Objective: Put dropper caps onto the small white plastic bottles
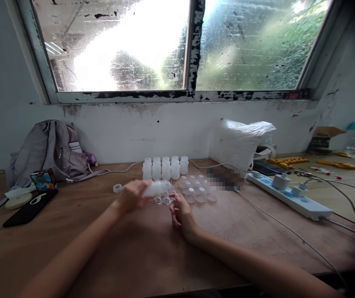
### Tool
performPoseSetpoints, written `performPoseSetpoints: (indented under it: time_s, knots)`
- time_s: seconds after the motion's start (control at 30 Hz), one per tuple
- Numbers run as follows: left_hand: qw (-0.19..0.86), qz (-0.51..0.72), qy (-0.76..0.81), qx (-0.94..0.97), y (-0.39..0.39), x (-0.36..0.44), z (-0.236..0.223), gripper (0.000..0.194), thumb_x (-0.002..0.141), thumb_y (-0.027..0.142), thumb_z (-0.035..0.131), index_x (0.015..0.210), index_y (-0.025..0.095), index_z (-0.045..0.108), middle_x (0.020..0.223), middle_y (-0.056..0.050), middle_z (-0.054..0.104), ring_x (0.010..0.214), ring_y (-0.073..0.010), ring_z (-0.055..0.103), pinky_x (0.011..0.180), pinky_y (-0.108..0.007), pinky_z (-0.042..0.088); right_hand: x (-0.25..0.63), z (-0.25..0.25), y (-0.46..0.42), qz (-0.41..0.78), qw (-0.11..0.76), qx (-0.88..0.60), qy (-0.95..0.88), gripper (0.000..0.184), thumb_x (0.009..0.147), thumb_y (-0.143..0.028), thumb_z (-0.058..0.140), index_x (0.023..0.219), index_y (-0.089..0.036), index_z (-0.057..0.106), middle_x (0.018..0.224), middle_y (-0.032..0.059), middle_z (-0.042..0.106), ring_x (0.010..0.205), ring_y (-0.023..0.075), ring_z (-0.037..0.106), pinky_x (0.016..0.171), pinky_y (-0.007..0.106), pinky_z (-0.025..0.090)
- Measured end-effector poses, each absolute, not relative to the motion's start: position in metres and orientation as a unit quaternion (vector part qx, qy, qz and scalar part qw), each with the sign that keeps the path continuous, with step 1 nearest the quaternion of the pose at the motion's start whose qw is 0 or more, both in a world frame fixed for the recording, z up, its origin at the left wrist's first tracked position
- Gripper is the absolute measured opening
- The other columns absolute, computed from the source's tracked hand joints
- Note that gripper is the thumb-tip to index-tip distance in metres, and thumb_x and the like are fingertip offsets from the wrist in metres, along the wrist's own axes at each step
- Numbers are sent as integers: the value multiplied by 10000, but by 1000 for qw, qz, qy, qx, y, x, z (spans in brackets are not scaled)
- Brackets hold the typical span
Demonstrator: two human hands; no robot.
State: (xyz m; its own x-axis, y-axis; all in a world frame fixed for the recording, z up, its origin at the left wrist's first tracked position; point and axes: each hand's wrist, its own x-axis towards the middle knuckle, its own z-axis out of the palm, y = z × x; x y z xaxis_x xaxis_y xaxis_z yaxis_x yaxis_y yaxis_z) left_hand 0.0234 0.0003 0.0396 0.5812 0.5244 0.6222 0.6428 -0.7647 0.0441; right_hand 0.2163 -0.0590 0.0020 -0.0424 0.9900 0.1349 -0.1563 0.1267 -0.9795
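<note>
Around the hands as the dial's centre, a brown tabletop (127, 256) spreads on every side, its surface scuffed and dull; at ten o'clock a grey backpack (51, 145) slumps against the pale wall (118, 132), with a small colourful box (43, 180) before it; at nine lies a flat black case (28, 212), and nearer in, a white ring (117, 188); the left hand (134, 196) grasps a white container (157, 189), blurred, held just above some clear rings (158, 200); at twelve stand rows of white jars (165, 169), and beyond them a bright, spotted window (171, 45) whose frame is flaking; the right hand (181, 213) rests with fingers curled and thumb raised beside the rings, and I cannot tell whether its fingertips hold anything; between two and three, clear discs (200, 198) sit close together; at two, a shiny plastic bag (236, 142) leans by the wall; at three, a white power strip (289, 196) carries plugs and cables, with yellow parts (289, 160) lying behind it.
</note>
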Motion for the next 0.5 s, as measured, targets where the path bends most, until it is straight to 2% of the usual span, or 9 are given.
performPoseSetpoints:
  time_s: [0.1,0.17,0.23,0.3,0.4,0.5]
  knots:
    - [44,-452,-500,-737,59,-1,56,520,679,377,556,1132,181,391,1084,-104,519,951,-252,514,787,-332,398,212,-1,-56,568,530,-390,-494,307,769,-500,354,903,-227,398,552,-81,423,259,39,308,256,166,206]
    - [-65,-507,-592,-623,93,-11,57,435,660,345,567,1038,173,438,993,-91,563,911,-247,533,752,-319,403,213,-5,-55,585,519,-384,-492,301,753,-486,401,886,-217,412,541,-84,427,258,33,315,257,158,216]
    - [-97,-513,-608,-598,117,-14,50,404,665,341,555,1006,164,431,958,-91,574,855,-230,555,703,-304,414,215,-7,-53,600,511,-380,-484,301,739,-475,431,872,-205,428,524,-87,422,259,31,319,260,156,226]
    - [-119,-512,-609,-594,131,-10,36,479,602,316,619,1008,172,410,939,-77,577,830,-220,563,686,-293,413,217,-9,-52,611,510,-380,-472,298,727,-460,454,864,-196,438,505,-88,417,265,33,331,267,157,237]
    - [-142,-512,-598,-600,141,2,14,573,505,295,694,987,161,414,959,-95,563,885,-244,543,714,-307,396,218,-10,-50,621,513,-381,-454,286,716,-436,472,862,-192,441,485,-90,414,268,38,336,267,159,240]
    - [-172,-516,-570,-616,145,10,-1,570,520,331,688,991,159,419,1004,-106,546,924,-240,527,744,-312,389,218,-8,-51,626,512,-378,-450,275,717,-428,467,853,-189,445,478,-92,410,259,39,329,259,162,237]
